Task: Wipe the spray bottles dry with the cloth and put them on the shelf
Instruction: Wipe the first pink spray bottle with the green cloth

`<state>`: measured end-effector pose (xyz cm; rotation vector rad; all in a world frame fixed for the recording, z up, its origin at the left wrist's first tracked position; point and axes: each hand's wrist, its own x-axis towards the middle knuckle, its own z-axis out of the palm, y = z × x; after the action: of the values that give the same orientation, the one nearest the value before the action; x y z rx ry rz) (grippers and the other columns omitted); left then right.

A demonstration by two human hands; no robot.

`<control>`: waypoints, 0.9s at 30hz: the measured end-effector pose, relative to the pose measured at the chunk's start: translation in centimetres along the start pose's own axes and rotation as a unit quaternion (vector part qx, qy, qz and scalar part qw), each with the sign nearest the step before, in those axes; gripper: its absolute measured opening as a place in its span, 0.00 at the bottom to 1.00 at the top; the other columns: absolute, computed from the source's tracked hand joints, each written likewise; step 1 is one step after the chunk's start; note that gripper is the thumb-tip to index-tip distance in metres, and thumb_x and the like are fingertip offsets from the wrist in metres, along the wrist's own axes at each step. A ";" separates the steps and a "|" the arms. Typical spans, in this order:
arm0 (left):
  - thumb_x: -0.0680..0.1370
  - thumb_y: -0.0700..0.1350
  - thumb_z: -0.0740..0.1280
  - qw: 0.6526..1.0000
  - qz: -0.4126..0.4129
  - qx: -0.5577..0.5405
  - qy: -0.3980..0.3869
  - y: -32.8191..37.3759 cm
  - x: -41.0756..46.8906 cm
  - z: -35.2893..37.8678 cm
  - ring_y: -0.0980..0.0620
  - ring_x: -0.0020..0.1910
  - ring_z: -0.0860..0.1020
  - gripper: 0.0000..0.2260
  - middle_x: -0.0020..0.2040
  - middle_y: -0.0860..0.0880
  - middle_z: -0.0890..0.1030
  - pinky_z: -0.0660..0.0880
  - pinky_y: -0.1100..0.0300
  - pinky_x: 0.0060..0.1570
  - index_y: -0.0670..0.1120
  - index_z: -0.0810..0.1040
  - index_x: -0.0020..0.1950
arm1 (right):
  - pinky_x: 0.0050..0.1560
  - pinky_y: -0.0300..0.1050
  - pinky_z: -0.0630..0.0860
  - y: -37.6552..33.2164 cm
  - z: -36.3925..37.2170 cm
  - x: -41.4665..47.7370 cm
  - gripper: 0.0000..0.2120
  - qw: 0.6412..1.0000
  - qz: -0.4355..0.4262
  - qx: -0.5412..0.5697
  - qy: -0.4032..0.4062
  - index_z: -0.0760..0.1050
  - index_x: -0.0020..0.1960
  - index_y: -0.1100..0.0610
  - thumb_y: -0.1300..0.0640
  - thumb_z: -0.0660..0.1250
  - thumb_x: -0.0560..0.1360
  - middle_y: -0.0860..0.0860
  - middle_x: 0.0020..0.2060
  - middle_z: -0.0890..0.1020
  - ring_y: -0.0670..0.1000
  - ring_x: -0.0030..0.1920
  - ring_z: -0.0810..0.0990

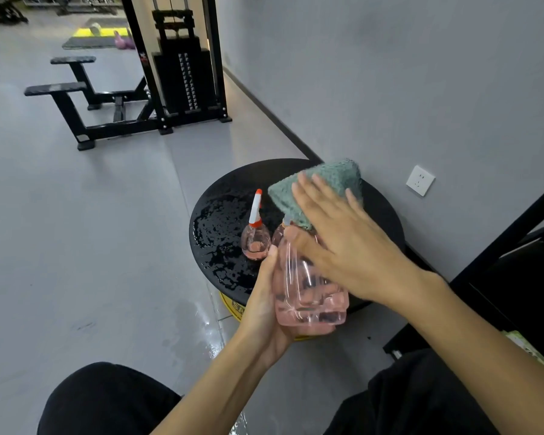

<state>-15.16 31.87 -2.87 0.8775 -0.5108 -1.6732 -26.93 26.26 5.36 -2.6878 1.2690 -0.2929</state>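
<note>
The large clear-pink plastic spray bottle point(311, 296) is held up in the air, tilted slightly, just above the near edge of the round black worktop point(385, 211). A little pink liquid sits in its base. The left hand point(263, 312) cups it from below and from the left. Its thumb lies up the bottle's side and its fingers point(308, 295) are wrapped round the far side, seen through the plastic. The fluffy grey-green cloth point(327, 180) is draped over the bottle's sprayer head, which it hides entirely. The right hand point(346, 249) covers the cloth from above. Its fingers point(314, 191) are spread and nearly straight along the cloth, with the thumb pressed in at the bottle's shoulder under the cloth's lower edge, so that the cloth is clasped against the head.

Just left of this bottle, the small round clear-pink spray bottle point(255, 244) stands upright on the worktop, with an orange-and-white trigger nozzle. It is close to the held bottle (whether the two touch cannot be told). The worktop's left half is beaded and pooled with water. Beneath it shows a yellow base point(233, 304).

A white wall socket point(420, 180) sits on the grey wall to the right, and a black shelf frame point(515, 221) rises at the right edge. Across the grey floor point(76, 246) stands a black weight-stack gym machine point(182, 73). The person's black-trousered knees point(107, 400) fill the bottom corners.
</note>
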 end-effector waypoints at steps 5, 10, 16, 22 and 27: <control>0.79 0.62 0.52 1.000 0.011 0.003 -0.007 0.3 -0.2 -0.2 0.44 0.49 0.84 0.24 0.54 0.44 0.85 0.80 0.47 0.49 0.54 0.86 0.50 | 0.77 0.50 0.38 0.7 0.1 -0.7 0.37 1.000 0.003 0.005 -0.001 0.36 0.78 0.48 0.32 0.36 0.74 0.41 0.76 0.36 0.40 0.75 0.33; 0.80 0.60 0.51 1.000 0.008 0.012 -0.022 -0.2 -0.7 0.5 0.49 0.48 0.84 0.24 0.51 0.47 0.86 0.81 0.54 0.45 0.55 0.86 0.48 | 0.77 0.52 0.37 1.8 -0.4 0.6 0.41 0.998 0.055 -0.009 0.037 0.34 0.78 0.51 0.30 0.37 0.72 0.47 0.76 0.33 0.45 0.75 0.31; 0.79 0.61 0.52 0.999 0.024 0.022 -0.011 0.2 -0.5 0.2 0.45 0.51 0.84 0.22 0.54 0.46 0.85 0.81 0.51 0.46 0.53 0.81 0.59 | 0.76 0.48 0.36 1.0 0.8 -1.9 0.44 1.000 0.006 0.028 0.004 0.32 0.77 0.51 0.28 0.36 0.69 0.45 0.76 0.31 0.40 0.73 0.28; 0.81 0.59 0.50 0.999 0.020 0.037 -0.017 -0.2 -0.4 0.5 0.49 0.48 0.84 0.23 0.50 0.48 0.86 0.81 0.53 0.46 0.57 0.86 0.48 | 0.77 0.52 0.38 2.5 -0.7 0.7 0.45 0.997 0.049 0.039 0.046 0.34 0.77 0.51 0.28 0.35 0.68 0.47 0.76 0.34 0.45 0.76 0.31; 0.79 0.63 0.51 0.999 0.017 0.042 -0.019 0.4 -0.2 0.2 0.46 0.47 0.85 0.24 0.53 0.46 0.85 0.79 0.42 0.52 0.54 0.84 0.54 | 0.77 0.51 0.36 0.7 0.3 -0.8 0.47 0.999 0.016 0.030 0.013 0.32 0.77 0.52 0.27 0.35 0.66 0.47 0.76 0.31 0.43 0.74 0.29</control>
<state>-15.04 31.97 -2.42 0.8938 -0.6227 -1.6509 -27.86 26.47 4.82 -2.6200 1.2867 -0.3562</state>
